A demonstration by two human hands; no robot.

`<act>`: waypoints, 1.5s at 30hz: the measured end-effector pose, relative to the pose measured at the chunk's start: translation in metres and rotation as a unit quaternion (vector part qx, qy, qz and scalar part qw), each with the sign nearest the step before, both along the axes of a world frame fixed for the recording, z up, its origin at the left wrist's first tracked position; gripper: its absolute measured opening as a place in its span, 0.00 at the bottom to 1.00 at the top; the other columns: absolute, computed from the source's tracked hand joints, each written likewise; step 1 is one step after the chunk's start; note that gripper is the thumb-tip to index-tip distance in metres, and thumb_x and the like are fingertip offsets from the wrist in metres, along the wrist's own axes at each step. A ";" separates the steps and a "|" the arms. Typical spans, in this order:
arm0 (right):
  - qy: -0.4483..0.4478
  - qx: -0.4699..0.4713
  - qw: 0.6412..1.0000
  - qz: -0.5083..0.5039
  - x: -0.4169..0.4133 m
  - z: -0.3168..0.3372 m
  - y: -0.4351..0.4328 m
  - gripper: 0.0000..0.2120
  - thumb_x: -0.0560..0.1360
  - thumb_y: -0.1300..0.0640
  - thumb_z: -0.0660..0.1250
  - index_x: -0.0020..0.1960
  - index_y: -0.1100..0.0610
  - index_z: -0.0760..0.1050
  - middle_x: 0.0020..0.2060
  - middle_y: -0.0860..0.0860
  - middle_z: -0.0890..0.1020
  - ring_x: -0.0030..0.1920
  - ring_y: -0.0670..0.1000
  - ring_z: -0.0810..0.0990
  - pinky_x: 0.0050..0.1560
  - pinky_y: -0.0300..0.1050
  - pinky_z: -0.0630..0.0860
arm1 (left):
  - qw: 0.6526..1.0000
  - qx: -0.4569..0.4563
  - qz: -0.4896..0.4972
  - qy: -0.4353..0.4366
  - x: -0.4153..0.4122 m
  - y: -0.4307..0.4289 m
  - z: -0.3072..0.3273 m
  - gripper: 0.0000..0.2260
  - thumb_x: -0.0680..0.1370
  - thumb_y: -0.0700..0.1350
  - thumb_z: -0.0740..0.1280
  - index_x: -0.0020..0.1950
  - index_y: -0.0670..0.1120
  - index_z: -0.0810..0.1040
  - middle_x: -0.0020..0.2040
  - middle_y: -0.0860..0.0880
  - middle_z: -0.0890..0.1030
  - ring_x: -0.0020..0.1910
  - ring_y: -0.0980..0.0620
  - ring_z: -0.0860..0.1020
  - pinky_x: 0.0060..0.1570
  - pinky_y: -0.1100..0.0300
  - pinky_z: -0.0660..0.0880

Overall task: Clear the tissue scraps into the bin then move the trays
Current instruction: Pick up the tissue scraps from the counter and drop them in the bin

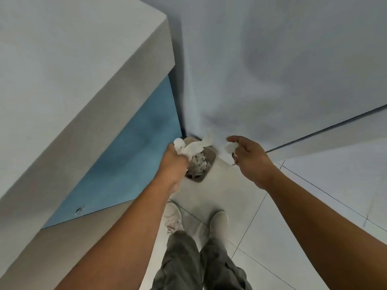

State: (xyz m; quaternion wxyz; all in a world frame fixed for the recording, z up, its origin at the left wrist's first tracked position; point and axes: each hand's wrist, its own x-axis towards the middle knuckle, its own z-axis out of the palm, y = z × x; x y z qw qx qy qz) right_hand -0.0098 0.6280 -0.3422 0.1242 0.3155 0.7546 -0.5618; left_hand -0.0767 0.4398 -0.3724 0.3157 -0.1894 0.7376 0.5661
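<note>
L hand (174,162): fingers curled tight round wad (192,150); loose tails stick out toward 1 o'clock.
R hand (251,160): thumb + index pinch scrap (231,147); other fingers loosely curled, holding nothing.
wad pos: over bin (210,162) mouth, on its 10 o'clock side; L hand covers the 9 o'clock rim.
scrap pos: at 2 o'clock of bin, outside the rim, over floor (314,206).
bin: on floor in the corner, counter (62,70) at 9, wall (272,59) at 12. Already has tissue inside, looks fairly full.
trays: not in view.
step: prob. the drop into bin; tray move not yet started.
how-to L: lower wad closer to the mouth before letting go. Tissue is light and the tails will drift. Open all fingers at once, so nothing clings.
how-to R: bring scrap toward 9 until it's over the opening, then unpinch. Releasing where it hangs now prob. lands it on floor.
risk: a full bin may shed scraps over the rim; press the pile down if it mounds.
after: check floor round bin for strays before going for trays.
</note>
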 end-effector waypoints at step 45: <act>-0.120 0.107 0.980 0.117 -0.043 -0.352 -0.050 0.24 0.75 0.57 0.70 0.69 0.53 0.72 0.62 0.52 0.80 0.60 0.55 0.78 0.58 0.41 0.72 | 0.976 -0.132 -0.165 0.053 -0.021 -0.023 -0.281 0.19 0.77 0.36 0.67 0.67 0.48 0.76 0.62 0.52 0.80 0.59 0.55 0.78 0.62 0.58 0.75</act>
